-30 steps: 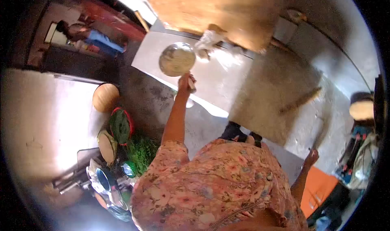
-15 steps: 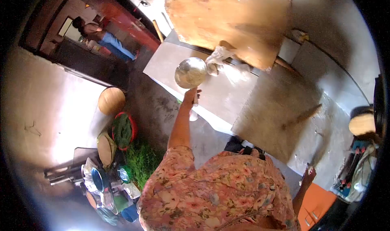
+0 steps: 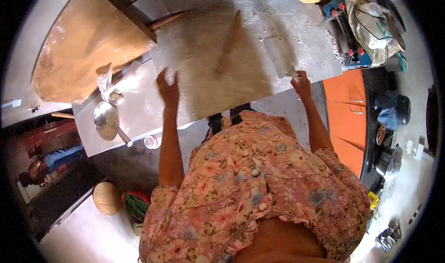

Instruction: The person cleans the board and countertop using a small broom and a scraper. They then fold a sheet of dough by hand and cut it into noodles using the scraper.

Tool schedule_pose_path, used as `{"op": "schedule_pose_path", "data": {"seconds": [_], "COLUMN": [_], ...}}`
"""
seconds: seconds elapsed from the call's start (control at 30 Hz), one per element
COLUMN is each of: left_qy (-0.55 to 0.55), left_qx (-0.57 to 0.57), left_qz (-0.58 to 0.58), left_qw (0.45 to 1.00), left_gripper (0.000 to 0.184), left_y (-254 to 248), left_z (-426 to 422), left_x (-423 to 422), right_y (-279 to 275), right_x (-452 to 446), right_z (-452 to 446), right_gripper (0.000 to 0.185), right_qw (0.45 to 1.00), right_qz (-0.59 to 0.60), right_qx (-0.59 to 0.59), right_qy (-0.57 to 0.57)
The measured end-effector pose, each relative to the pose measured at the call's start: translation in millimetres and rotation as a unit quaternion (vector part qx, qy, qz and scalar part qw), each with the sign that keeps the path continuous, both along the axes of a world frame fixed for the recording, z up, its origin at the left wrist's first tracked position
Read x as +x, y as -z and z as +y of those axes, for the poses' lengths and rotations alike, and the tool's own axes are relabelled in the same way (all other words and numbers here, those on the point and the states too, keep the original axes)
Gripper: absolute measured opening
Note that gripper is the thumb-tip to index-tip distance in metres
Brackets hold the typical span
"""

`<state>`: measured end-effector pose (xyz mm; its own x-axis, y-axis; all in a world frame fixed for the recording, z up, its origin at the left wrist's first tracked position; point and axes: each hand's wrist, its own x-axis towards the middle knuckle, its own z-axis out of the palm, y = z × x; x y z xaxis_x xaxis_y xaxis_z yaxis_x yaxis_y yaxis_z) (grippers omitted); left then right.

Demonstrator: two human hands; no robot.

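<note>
A grey, rectangular, cleaver-like blade point(image 3: 277, 54) lies on the pale grey bench point(image 3: 250, 80) at 11 o'clock from the right hand point(image 3: 301, 84), clearly the nearer of the 2 hands. Its long axis runs from 11 to 5 o'clock, so its near end meets the curled fingers at the bench's near edge. That grip looks drawn together, but I cannot tell whether it clamps a handle. The right forearm slants up towards 11 o'clock. The left hand point(image 3: 169, 87) is over the bench, pointing to 12 o'clock, its grip apart, thumb and fingers spread around nothing. From it, a slim brown wooden stick point(image 3: 230, 38) lies at 2 o'clock, its long axis from 1 to 7, and a round, shiny metal pan point(image 3: 106, 120) with a pale handle sits at 8 o'clock.
</note>
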<state>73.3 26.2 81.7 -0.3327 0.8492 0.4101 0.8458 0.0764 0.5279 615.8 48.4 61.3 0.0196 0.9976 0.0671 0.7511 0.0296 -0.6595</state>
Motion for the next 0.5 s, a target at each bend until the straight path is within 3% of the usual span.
{"op": "schedule_pose_path", "data": {"seconds": [0.03, 0.13, 0.23, 0.33, 0.4, 0.5], "left_qy": [0.062, 0.171, 0.22, 0.214, 0.183, -0.005], "left_qx": [-0.024, -0.042, -0.141, -0.188, -0.172, -0.049], "left_qz": [-0.05, 0.038, 0.122, 0.137, 0.064, 0.018], "left_qw": [0.997, 0.984, 0.957, 0.949, 0.966, 0.999], "left_gripper": [0.055, 0.076, 0.068, 0.059, 0.054, 0.05], "left_y": [-8.7, 37.1, 36.9, 65.7, 34.6, 30.6], "left_z": [22.6, 82.0, 108.8, 122.2, 102.1, 64.7], "left_x": [41.8, 122.7, 163.9, 157.4, 131.1, 74.0], "right_y": [-7.3, -19.9, -31.1, -32.9, -45.9, -40.1], "right_x": [-7.1, -12.8, -10.3, 6.4, 12.6, 31.4], "right_z": [0.2, 0.1, -3.7, -13.3, -20.2, -30.9], "right_gripper": [0.038, 0.041, 0.042, 0.041, 0.041, 0.04], "right_qw": [0.999, 0.994, 0.99, 0.988, 0.973, 0.979], "right_qz": [-0.011, 0.008, 0.037, 0.086, 0.137, 0.163], "right_qx": [-0.04, -0.096, -0.129, -0.118, -0.17, -0.112], "right_qy": [0.036, 0.06, 0.051, 0.05, 0.078, 0.054]}}
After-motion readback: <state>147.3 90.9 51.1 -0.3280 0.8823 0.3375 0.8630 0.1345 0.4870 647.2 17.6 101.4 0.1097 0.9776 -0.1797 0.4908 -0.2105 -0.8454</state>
